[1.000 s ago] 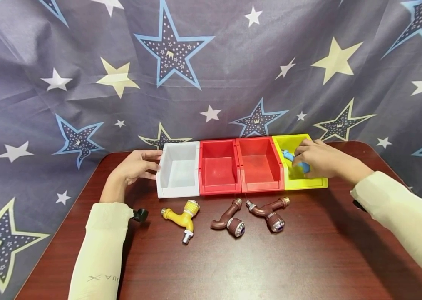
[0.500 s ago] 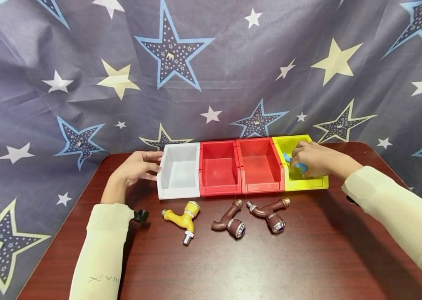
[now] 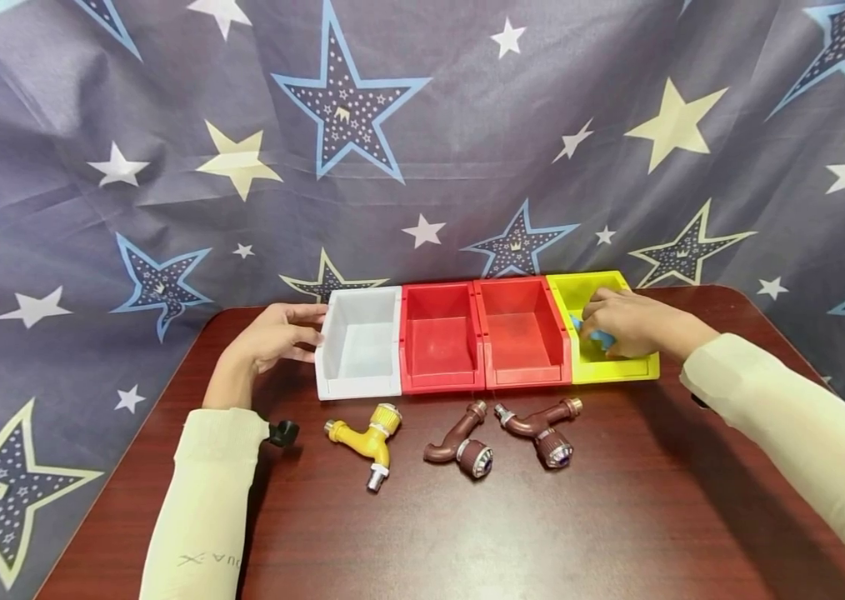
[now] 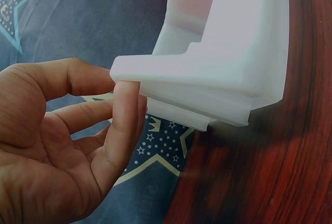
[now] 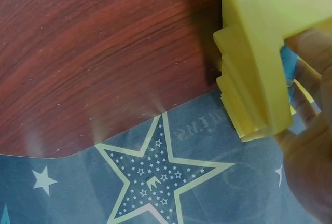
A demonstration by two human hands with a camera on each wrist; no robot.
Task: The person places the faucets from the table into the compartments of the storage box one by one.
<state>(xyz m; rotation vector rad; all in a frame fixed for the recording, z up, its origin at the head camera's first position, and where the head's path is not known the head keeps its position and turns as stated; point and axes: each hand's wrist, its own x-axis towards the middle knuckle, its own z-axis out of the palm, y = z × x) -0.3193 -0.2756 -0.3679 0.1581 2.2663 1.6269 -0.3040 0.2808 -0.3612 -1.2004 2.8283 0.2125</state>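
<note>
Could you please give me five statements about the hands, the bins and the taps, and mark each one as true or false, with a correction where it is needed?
1. The right hand holds a blue piece inside the yellow bin. True.
2. The left hand touches a red bin. False: it touches the white bin.
3. A yellow tap and two brown taps lie on the table. True.
4. The yellow tap lies between the brown taps. False: it lies to the left of both.
5. A red bin stands at the right end of the row. False: the yellow bin stands there.
</note>
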